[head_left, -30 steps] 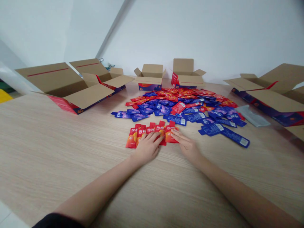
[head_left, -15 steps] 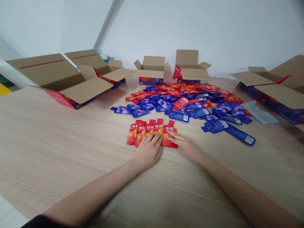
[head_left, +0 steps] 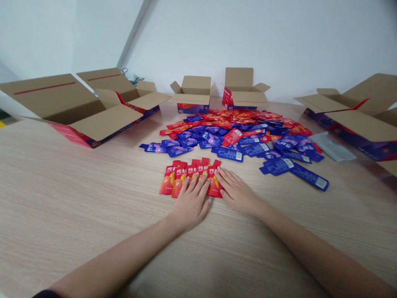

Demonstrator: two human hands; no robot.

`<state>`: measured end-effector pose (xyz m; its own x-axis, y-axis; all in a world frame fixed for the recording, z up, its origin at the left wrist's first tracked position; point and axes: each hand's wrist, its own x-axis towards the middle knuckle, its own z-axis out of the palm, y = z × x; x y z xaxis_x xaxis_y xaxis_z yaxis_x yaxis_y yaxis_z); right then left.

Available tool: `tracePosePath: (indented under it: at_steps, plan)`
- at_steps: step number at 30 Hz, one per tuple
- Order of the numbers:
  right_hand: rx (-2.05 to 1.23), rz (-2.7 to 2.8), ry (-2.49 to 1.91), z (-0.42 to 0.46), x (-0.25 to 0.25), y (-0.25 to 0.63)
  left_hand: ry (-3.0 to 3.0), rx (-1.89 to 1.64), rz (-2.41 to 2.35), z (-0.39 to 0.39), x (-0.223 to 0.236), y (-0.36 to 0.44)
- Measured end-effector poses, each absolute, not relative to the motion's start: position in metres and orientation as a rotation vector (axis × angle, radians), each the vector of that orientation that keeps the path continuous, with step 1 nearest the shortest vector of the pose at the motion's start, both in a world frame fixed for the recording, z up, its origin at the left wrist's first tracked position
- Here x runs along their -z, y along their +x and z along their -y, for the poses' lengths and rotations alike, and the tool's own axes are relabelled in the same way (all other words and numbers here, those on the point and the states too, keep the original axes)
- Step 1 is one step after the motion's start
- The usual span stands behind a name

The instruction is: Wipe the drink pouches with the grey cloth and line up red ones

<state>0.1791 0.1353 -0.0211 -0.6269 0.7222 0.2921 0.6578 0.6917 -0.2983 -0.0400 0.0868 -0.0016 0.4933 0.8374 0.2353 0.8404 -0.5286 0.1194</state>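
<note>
Several red sachets [head_left: 166, 186] with orange fruit prints lie in an overlapping row on the table, their narrow necks pointing away from me. My left hand [head_left: 191, 203] rests flat over the lower middle of this row, fingers stretched out. At the right end of the row, my right hand [head_left: 237, 192] lies with extended fingers touching the edge of the last red sachet [head_left: 214, 186]. Neither hand grips anything. Just beyond is a heaped pile of blue sachets [head_left: 229, 154] and red sachets [head_left: 232, 135].
Open cardboard boxes stand around the pile: a large box [head_left: 102, 122] at the left with another behind it, two smaller boxes [head_left: 194, 108] [head_left: 245, 99] at the back, and more boxes [head_left: 356, 134] at the right. A flat translucent packet [head_left: 333, 147] lies near the right boxes.
My right hand has moved in against the last red sachet, which now sits closer to the row. My left hand's fingers have spread. The whole view has shifted slightly.
</note>
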Motion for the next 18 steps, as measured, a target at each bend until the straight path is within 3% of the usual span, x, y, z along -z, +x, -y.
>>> tracePosePath:
  at_steps: [4,10,18]
  plan:
    - [-0.307,2.303,-1.223,-0.171,0.001,0.192,-2.739,0.441,1.396,-0.087,-0.009,-0.033]
    - [-0.13,2.292,-1.505,-0.29,-0.039,0.216,-2.968,0.366,1.209,-0.088,-0.006,-0.02]
    - [-0.146,2.452,-1.658,-0.358,-0.038,0.232,-3.032,0.353,1.29,-0.088,0.001,-0.02]
